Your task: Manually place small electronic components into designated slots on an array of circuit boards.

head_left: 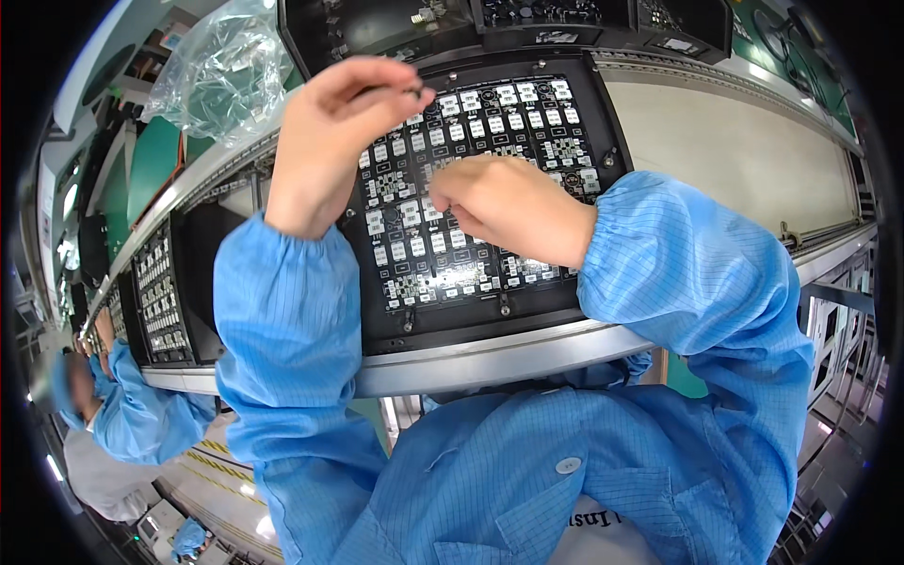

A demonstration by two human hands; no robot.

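Note:
A black carrier frame (527, 325) lies in front of me on the conveyor, filled with circuit boards (452, 273) that carry rows of white components. Raised over the frame's far left corner, my left hand (344, 118) pinches a small dark part (416, 92) between thumb and fingertips; its kind is too small to tell. My right hand (508, 202) is low over the middle of the boards, fingers curled with the tips pointing down. Whatever those fingertips hold, if anything, is hidden under the hand.
Black bins (556, 24) with small dark parts stand beyond the frame. A clear plastic bag (226, 71) lies at the far left. The conveyor's metal rail (461, 367) runs along the near side. On the left, a co-worker in blue (141, 405) sits near another carrier of boards (162, 297).

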